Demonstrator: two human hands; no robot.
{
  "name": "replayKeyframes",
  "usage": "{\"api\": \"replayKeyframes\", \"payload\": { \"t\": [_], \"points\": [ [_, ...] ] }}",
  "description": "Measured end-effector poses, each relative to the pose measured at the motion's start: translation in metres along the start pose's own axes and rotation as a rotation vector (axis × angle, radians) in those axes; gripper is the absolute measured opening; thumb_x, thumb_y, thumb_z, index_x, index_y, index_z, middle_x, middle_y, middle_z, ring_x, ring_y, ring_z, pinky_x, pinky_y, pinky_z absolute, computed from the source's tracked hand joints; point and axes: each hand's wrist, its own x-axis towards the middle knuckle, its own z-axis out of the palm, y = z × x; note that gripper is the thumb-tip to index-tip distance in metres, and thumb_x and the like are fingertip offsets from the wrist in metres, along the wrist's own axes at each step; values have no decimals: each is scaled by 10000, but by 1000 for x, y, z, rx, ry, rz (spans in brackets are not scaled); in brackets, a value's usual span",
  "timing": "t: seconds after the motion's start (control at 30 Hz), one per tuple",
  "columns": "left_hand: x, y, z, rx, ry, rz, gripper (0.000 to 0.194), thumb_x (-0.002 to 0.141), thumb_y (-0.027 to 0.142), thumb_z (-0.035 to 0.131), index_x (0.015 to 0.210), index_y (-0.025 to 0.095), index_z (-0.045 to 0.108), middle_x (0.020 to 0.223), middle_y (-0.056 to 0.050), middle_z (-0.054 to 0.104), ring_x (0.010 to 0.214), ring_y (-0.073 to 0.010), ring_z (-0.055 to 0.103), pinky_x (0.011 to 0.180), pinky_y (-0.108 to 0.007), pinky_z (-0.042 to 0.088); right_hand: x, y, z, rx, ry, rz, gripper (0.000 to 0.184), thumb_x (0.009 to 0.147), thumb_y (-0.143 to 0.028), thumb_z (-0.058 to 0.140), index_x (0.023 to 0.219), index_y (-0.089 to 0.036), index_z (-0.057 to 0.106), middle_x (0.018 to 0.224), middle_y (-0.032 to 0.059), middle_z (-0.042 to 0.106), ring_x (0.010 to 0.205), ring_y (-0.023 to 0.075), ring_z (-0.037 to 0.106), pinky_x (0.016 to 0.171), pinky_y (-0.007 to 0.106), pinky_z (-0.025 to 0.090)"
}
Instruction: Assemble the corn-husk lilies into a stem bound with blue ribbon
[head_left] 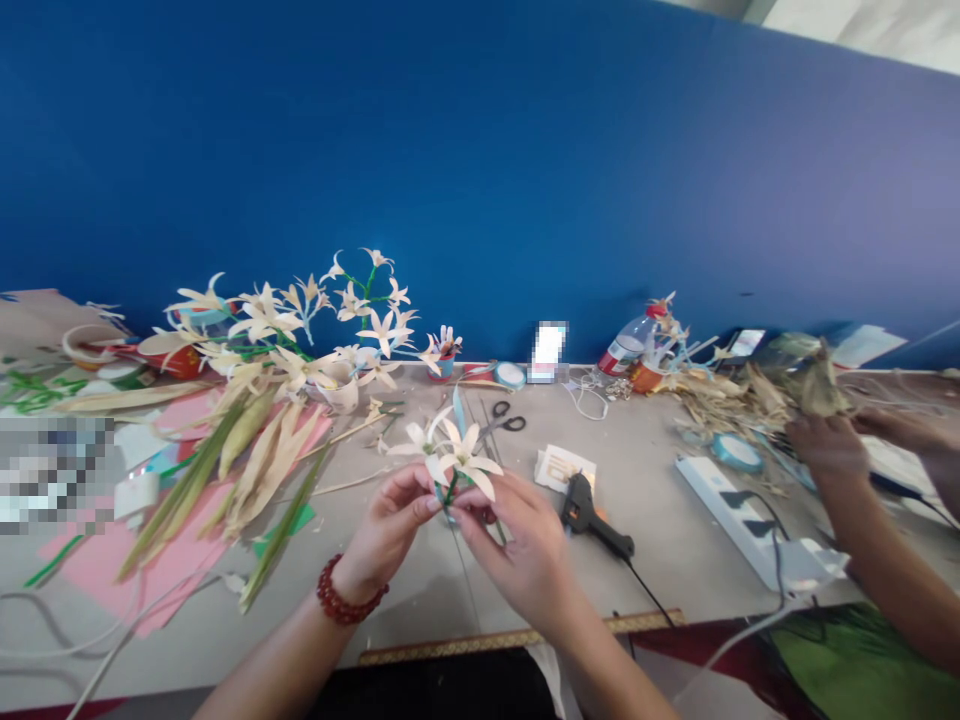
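My left hand [388, 528] and my right hand [517, 545] meet above the table, both pinching the base of a small cream paper flower [457, 455] with a green stem. The left wrist wears a red bead bracelet [346, 600]. Fingers of both hands are closed around the stem, with the flower's petals spread just above them. A black glue gun [592, 515] lies on the table just right of my right hand.
A bunch of finished cream flowers [315, 330] and long husk leaves [247, 460] lies at the left on pink paper [112, 560]. Scissors [504, 418], tape rolls, a bottle [626, 345] and a white power strip [750, 520] sit further back and right. Another person's hands [847, 440] work husks at the right.
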Motion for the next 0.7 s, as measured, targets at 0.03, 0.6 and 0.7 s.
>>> {"api": "replayKeyframes", "payload": {
  "t": [0.03, 0.6, 0.7],
  "points": [
    [0, 0, 0, -2, 0, 5, 96, 738, 213, 782, 786, 177, 707, 791, -12, 668, 780, -149, 588, 776, -274, 450, 0, 0, 0, -5, 1, 6, 80, 892, -172, 563, 834, -205, 607, 713, 38, 626, 679, 181, 563, 640, 303, 461],
    [1, -3, 0, 12, -29, 16, 96, 775, 218, 742, 852, 178, 700, 915, -42, 646, 880, -183, 578, 839, -316, 449, 7, -1, -5, 87, -138, 120, 98, 894, -201, 565, 802, -190, 596, 742, 30, 628, 696, 169, 559, 648, 277, 423],
    [2, -3, 1, 1, -13, 37, 84, 758, 203, 755, 796, 178, 685, 879, -31, 648, 856, -174, 580, 828, -310, 450, 8, 1, -6, 81, -151, 124, 89, 894, -197, 569, 808, -194, 593, 768, 33, 641, 724, 172, 573, 662, 272, 421]
  ]
}}
